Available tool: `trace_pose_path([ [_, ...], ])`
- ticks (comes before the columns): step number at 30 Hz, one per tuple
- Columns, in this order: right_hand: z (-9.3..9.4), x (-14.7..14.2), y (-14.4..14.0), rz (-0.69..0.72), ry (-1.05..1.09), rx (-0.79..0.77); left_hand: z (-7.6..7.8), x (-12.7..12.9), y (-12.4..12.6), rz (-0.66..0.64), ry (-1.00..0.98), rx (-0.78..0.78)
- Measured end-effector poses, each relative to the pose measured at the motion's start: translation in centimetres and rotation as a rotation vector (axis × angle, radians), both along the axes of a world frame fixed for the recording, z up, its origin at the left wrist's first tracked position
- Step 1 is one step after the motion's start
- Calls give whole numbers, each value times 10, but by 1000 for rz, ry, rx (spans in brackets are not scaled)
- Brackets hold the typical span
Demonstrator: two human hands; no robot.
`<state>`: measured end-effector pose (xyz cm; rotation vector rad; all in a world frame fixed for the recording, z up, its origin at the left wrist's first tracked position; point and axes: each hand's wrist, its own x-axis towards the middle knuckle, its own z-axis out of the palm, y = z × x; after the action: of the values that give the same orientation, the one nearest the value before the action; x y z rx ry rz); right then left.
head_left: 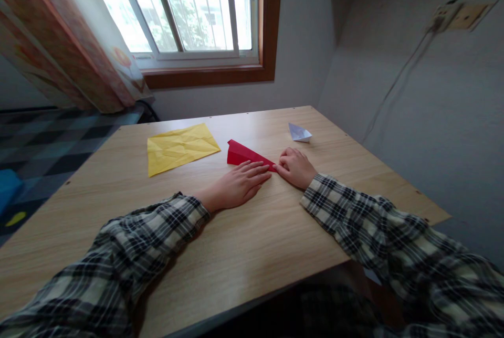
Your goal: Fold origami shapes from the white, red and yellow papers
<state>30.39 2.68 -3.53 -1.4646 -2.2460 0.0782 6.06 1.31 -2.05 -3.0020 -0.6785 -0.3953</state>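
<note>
A red folded paper lies on the table, wide at its left end and narrowing to a point at the right. My left hand rests flat along its near edge with the fingers stretched out, the fingertips over the paper. At the pointed end is my right hand, its fingers curled in and the thumb side touching the tip. The curled fingers hide part of that grip.
A creased yellow sheet lies to the left on the wooden table. A small folded white paper shape stands at the back right. Beyond the table are a window, a curtain and a wall socket with a cable.
</note>
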Motion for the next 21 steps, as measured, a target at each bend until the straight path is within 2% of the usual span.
trace_pose_path([
  [21, 4, -2, -2, -12, 10, -30, -1, 1, 0, 23, 56, -8],
])
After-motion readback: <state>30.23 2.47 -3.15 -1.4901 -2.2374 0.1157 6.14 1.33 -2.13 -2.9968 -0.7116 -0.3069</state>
